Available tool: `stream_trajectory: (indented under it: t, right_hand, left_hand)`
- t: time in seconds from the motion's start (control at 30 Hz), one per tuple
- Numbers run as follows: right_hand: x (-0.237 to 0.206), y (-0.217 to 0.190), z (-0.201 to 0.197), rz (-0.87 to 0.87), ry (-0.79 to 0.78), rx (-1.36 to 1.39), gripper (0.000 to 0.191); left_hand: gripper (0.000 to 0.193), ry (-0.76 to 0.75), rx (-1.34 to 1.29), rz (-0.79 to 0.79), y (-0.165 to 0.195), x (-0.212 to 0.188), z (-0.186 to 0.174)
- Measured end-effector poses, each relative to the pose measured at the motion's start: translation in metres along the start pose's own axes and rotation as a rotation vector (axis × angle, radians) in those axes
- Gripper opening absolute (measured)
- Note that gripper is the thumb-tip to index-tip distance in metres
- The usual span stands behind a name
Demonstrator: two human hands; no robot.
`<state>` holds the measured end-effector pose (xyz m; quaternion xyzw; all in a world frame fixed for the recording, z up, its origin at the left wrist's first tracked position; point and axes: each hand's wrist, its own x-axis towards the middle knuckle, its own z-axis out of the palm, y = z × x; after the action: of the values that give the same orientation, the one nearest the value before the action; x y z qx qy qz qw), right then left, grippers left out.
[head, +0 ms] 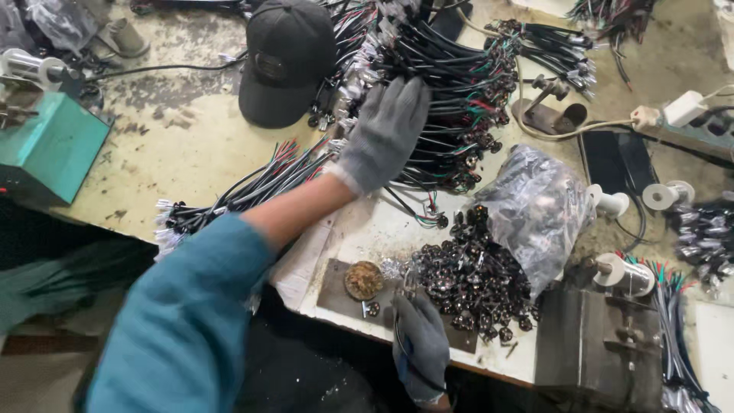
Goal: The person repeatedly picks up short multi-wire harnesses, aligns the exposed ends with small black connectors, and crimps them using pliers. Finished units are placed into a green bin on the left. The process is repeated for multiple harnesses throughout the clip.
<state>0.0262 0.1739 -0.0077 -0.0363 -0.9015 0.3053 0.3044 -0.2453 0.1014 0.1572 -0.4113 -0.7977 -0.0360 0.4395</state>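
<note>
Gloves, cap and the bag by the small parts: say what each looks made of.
Gloves, seen on the left hand: grey knitted fabric, matte, with a ribbed cuff. Cap: dark woven cloth, matte, stitched panels, probably cotton or similar. Bag: thin clear plastic film, glossy and crinkled, contents showing through.

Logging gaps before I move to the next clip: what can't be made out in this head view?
- Left hand in grey glove: palm down on black wire bundle; grip hidden.
- Right hand in grey glove: thin black tool or wire unclear; wrist cut off by bottom edge.
- Small dark metal parts pile: too small to identify.
</note>
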Motion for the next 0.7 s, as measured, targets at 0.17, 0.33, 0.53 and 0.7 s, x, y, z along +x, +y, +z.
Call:
stream_trajectory:
  t: [0.17,0.33,0.53,0.7]
  right_hand:
    - [0.026,-0.014,-0.007,0.079,0.291,0.193,0.03]
    - [0.073,-0.019,-0.027,0.246,0.343,0.799,0.031]
    - [0.024,-0.04,-0.044,0.341,0.338,0.878,0.034]
    - [0.036,0.0,-0.014,0.312,0.339,0.972,0.035]
  left_hand:
    - [0.064,-0.397,-0.243,-0.293,-0.007,-0.152,-0.097]
    - [0.016,-0.834,0.014,-0.449,-0.045,-0.181,-0.084]
    - [0.028,-0.815,-0.092,-0.525,-0.059,-0.171,-0.078]
    - [0.022,-0.859,-0.254,-0.559,-0.084,-0.164,-0.061]
